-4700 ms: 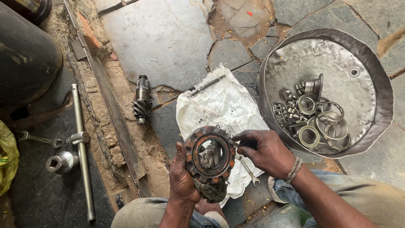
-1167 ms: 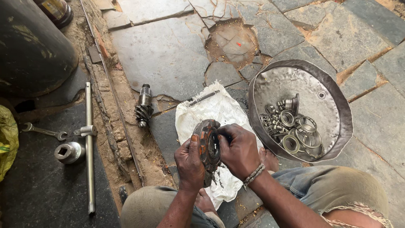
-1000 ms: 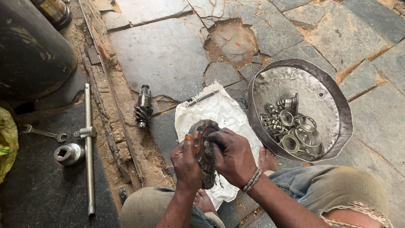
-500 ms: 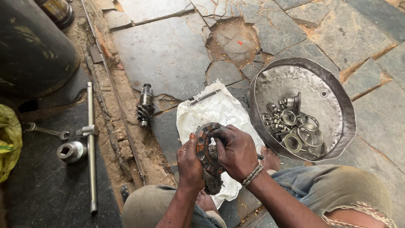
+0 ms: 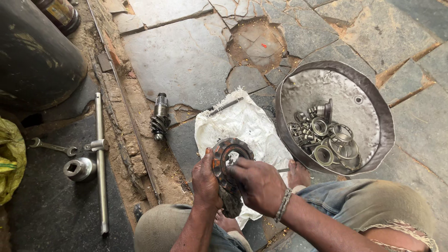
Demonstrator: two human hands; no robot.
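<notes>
A ring gear stands upright over a white cloth, left hand clenched on its rim, right hand fingers working its centre; bearing rings wait loose in the metal pan at two o'clock, unfitted

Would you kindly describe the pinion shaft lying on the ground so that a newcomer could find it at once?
Start at the big metal pan on the right, then cross the white cloth to its left. Just beyond the cloth, on the stone paving, lies the pinion shaft. Unlike the long bar and socket farther left, it is short and stubby, with spiral teeth at its near end.
</notes>
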